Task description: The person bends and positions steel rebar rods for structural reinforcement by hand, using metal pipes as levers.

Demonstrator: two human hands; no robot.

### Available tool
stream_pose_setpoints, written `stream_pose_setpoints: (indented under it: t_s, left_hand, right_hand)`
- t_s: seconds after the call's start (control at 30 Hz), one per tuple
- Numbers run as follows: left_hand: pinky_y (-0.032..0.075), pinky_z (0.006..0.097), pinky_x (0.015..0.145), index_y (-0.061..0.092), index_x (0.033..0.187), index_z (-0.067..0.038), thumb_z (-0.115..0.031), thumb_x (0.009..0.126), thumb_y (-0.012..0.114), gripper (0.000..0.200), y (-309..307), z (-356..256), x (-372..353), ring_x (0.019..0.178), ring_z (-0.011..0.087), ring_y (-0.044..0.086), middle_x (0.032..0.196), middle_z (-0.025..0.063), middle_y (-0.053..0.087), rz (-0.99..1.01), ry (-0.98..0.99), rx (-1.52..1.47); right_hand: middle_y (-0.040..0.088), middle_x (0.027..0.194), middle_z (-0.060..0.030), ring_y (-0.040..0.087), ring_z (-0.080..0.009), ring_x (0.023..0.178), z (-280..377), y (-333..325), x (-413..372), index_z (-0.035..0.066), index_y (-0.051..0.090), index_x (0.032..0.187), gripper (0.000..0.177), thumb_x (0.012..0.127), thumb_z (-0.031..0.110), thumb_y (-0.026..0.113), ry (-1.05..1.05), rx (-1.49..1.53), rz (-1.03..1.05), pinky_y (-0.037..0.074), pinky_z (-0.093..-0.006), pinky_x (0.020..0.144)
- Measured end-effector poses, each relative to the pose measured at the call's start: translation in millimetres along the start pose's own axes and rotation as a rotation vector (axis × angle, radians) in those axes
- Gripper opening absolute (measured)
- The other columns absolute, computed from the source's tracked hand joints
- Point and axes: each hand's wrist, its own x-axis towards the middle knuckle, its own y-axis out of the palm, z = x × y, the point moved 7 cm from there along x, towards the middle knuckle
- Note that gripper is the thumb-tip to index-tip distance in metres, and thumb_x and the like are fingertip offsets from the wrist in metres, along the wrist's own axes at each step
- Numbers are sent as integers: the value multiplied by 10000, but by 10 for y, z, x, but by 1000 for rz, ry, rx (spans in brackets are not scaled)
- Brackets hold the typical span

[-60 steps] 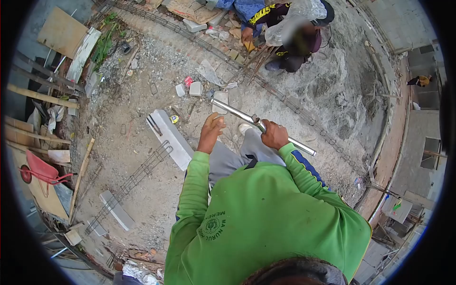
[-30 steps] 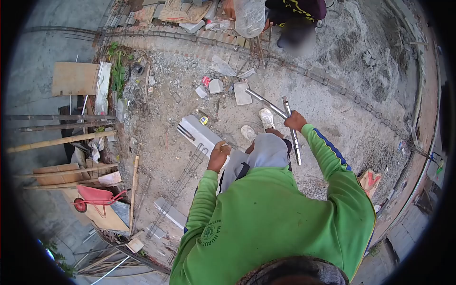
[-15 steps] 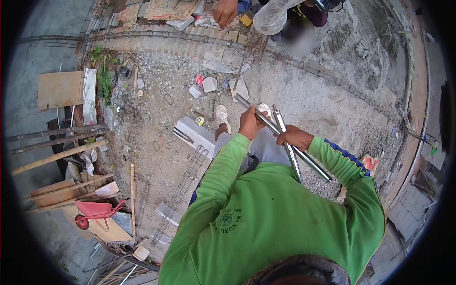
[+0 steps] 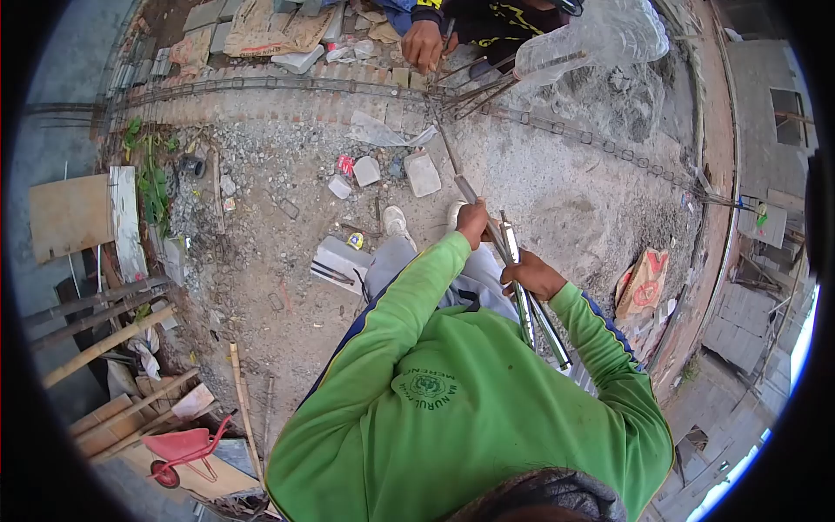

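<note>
My left hand [image 4: 472, 224] is closed round a long silver metal pipe [image 4: 554, 335] that slants down to the right across my lap. The pipe's upper end lines up with a thin rod [image 4: 448, 148] running up toward another person's hand [image 4: 424, 45]. My right hand [image 4: 534, 277] grips a second, shiny slim tube [image 4: 508, 233] with a narrow tip, held against the first pipe. Both pipes cross close to my right fingers, which partly hide them.
Pale blocks [image 4: 424, 174] lie ahead on the gravel, and a longer block [image 4: 340, 264] sits left of my legs beside a tape measure [image 4: 355, 241]. A rebar cage [image 4: 600, 142] runs across the far side. At left stands a red wheelbarrow [image 4: 184, 444]; a torn paper sack [image 4: 644, 283] lies right.
The view has shifted right. The pipes stand steeper and closer together, and the first pipe's upper end now meets the thin rod. The other person's hand shows more fully.
</note>
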Motion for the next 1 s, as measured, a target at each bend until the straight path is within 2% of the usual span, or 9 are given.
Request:
stream_pose_setpoints:
  t_s: [0.17,0.3,0.4,0.47,0.7,0.83,0.9,0.97,1.0]
  left_hand:
    - [611,486,575,572,1000,39,-409,1045,425,474,-42,41,57,611,344,687,838,216,687,-117,5,25]
    - [566,469,556,630,965,34,-450,1031,426,530,-154,214,578,647,343,693,863,223,697,-169,347,471]
    - [567,483,576,639,967,46,-435,1009,446,520,-105,-73,410,726,348,700,869,215,698,-260,330,614]
    - [563,495,603,644,973,41,-403,984,466,479,-19,-246,-38,784,351,697,886,206,694,-247,69,288]
    - [563,481,630,610,1065,-26,-420,1023,450,427,-198,-388,-127,738,310,673,875,172,659,-118,-82,137]
    - [557,474,608,514,1133,-75,-464,1022,500,406,-238,-340,-406,701,310,640,832,149,628,36,-408,-273]
    - [573,492,616,522,1130,-77,-392,1016,563,337,-297,-171,-636,724,302,643,857,145,619,331,-669,-306]
    - [564,502,609,518,1116,-66,-353,1010,589,314,-427,7,-440,737,295,636,866,139,603,258,-596,-269]
    - [564,502,609,518,1116,-66,-353,1010,589,314,-368,-128,-370,737,295,636,866,139,603,275,-599,-277]
  right_hand:
    - [562,737,-75,616,-178,627,187,-23,-218,-61,562,946,261,793,137,635,-82,-67,-82,558,-345,611]
    - [585,766,-84,625,-168,675,178,-89,-532,-41,594,1023,304,814,177,628,-105,-89,-25,537,-350,631]
    - [632,841,-73,631,-169,707,430,-83,-938,1,644,1129,358,828,193,649,-64,-147,39,547,-311,628]
    - [646,859,-66,634,-162,724,343,-96,-1106,16,663,1086,315,830,198,653,-68,-136,104,550,-305,624]
    - [686,822,-116,666,-235,815,683,454,-1105,32,694,889,222,845,249,679,-336,-380,213,519,-368,775]
    - [652,752,-200,661,-311,824,882,897,-617,6,687,925,315,790,285,741,-310,-441,-81,521,-391,777]
    - [645,732,-224,656,-357,852,1093,960,-362,7,686,942,352,775,307,764,132,-277,-207,513,-412,820]
    - [678,780,-201,660,-355,876,970,990,-84,24,699,913,296,776,278,766,36,-180,-346,491,-453,872]
    - [690,801,-192,668,-342,928,1025,965,-88,33,704,892,251,776,247,763,-200,-280,-476,483,-456,918]
